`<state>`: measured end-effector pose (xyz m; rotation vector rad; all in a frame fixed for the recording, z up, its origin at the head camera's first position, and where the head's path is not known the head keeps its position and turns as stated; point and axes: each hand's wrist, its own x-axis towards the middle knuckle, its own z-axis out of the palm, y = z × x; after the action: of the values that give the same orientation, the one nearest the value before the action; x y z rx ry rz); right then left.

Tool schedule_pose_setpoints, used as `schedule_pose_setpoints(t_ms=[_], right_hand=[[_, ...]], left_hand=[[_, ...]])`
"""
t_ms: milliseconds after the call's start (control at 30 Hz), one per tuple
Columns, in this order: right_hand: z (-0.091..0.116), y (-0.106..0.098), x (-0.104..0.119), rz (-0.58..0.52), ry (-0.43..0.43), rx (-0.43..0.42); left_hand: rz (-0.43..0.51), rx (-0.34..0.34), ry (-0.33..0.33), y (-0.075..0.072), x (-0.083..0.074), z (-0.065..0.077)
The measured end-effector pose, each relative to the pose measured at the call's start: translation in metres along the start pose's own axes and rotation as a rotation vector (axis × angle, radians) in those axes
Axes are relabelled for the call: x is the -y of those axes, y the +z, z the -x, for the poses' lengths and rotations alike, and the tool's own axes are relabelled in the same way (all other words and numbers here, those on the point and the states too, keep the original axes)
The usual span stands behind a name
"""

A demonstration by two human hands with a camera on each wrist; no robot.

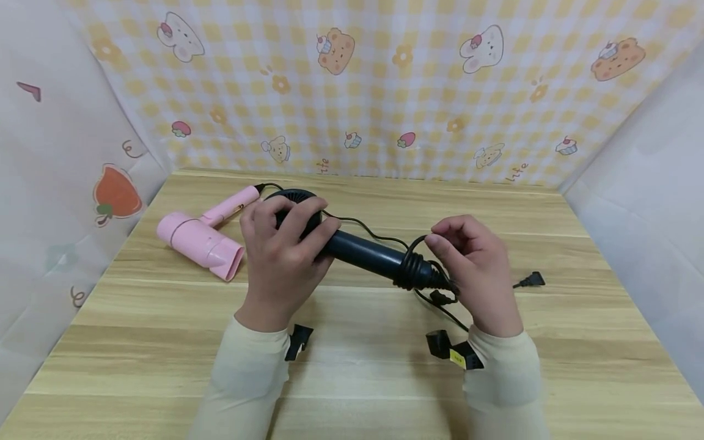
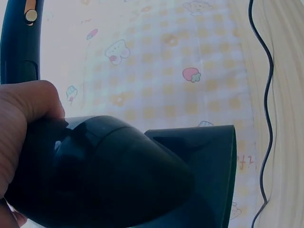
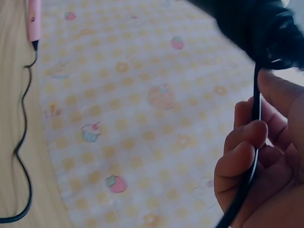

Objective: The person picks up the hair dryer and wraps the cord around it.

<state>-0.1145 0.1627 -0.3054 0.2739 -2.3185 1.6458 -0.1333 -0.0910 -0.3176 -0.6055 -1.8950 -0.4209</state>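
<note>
A dark hair dryer (image 1: pixel 367 253) is held above the table, its handle pointing right. My left hand (image 1: pixel 283 253) grips it round the body; in the left wrist view the dark body and wide nozzle (image 2: pixel 204 166) fill the lower part. Several turns of black cord (image 1: pixel 409 272) are wrapped round the handle's end. My right hand (image 1: pixel 480 272) pinches a loop of that cord between thumb and fingers, and in the right wrist view the cord (image 3: pixel 257 99) runs past the curled fingers. A small black plug (image 1: pixel 440 297) hangs below the handle's end.
A pink hair dryer (image 1: pixel 200 238) lies on the wooden table (image 1: pixel 352 379) at the left. Its thin black cord (image 1: pixel 374 234) trails behind the dark dryer to the right, where a black plug (image 1: pixel 530 280) lies. A checked cloth (image 1: pixel 374 91) hangs at the back.
</note>
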Motion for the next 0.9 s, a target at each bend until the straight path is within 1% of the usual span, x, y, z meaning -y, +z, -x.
schedule_pose_setpoints(t_ms=[33, 133, 233, 367, 500, 600, 667, 767, 900], right_hand=[[-0.001, 0.001, -0.003, 0.012, -0.001, 0.006], [-0.005, 0.007, -0.010, 0.097, -0.030, 0.028], [-0.007, 0.014, -0.014, 0.211, -0.109, 0.049], [-0.006, 0.025, -0.014, 0.299, -0.207, 0.074], [-0.003, 0.032, -0.011, 0.358, -0.254, 0.082], [-0.001, 0.035, -0.008, 0.373, -0.283, 0.098], [-0.001, 0.037, -0.006, 0.383, -0.325, 0.115], [0.000, 0.038, -0.003, 0.405, -0.386, 0.146], [0.002, 0.038, -0.001, 0.440, -0.432, 0.176]], left_hand=[[0.002, -0.005, -0.005, 0.000, 0.000, 0.000], [-0.003, -0.020, -0.036, -0.001, 0.000, 0.000], [-0.013, -0.025, -0.087, -0.002, 0.001, 0.000], [-0.016, -0.014, -0.167, -0.003, 0.003, 0.002], [-0.008, -0.019, -0.235, -0.004, 0.005, 0.002], [-0.010, -0.037, -0.273, -0.004, 0.006, 0.002], [-0.019, -0.048, -0.296, -0.004, 0.007, 0.002], [-0.037, -0.055, -0.319, -0.003, 0.009, 0.003], [-0.052, -0.042, -0.328, -0.002, 0.009, 0.005]])
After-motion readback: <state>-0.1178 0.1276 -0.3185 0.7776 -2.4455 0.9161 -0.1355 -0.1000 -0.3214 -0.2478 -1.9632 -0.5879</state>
